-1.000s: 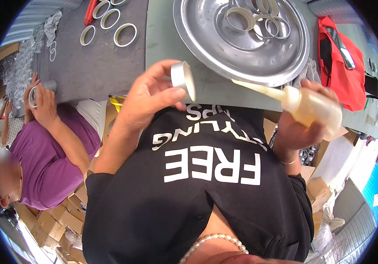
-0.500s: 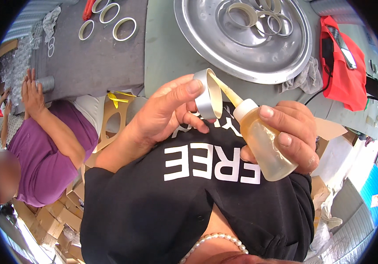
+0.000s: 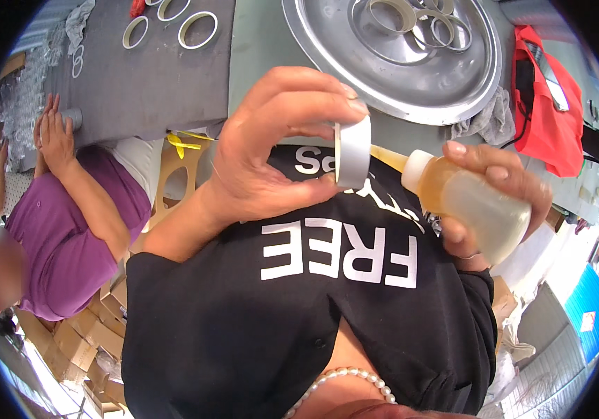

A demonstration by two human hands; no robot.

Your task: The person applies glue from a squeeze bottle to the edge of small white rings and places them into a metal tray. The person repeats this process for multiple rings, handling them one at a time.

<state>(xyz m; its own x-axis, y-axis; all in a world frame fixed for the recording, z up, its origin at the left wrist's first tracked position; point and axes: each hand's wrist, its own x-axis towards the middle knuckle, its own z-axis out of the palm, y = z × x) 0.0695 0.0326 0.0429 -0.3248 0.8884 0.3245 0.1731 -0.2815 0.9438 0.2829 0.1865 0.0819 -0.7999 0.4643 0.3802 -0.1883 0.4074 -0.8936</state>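
Note:
A short silvery ring (image 3: pixel 355 153) is pinched at its edges between the thumb and fingers of my left hand (image 3: pixel 261 150), held up in front of my chest. My right hand (image 3: pixel 505 181) grips a translucent squeeze bottle (image 3: pixel 481 206) with a white collar and amber liquid inside. The bottle lies tilted, its pale tapered nozzle (image 3: pixel 389 158) pointing left at the ring. The nozzle's tip is hidden behind the ring's outer wall, so I cannot tell whether it touches.
Several pale rings rest in a large round metal tray (image 3: pixel 397 98) ahead. More rings (image 3: pixel 198 30) lie on the dark grey table cover (image 3: pixel 160 84). A red bag (image 3: pixel 551 105) with a phone (image 3: pixel 545 73) and a grey cloth (image 3: pixel 488 122) are right. A co-worker in purple (image 3: pixel 79 230) sits left.
My left hand has turned the ring so its silvery outside faces right. My right hand has moved right, and the bottle is tilted closer to level.

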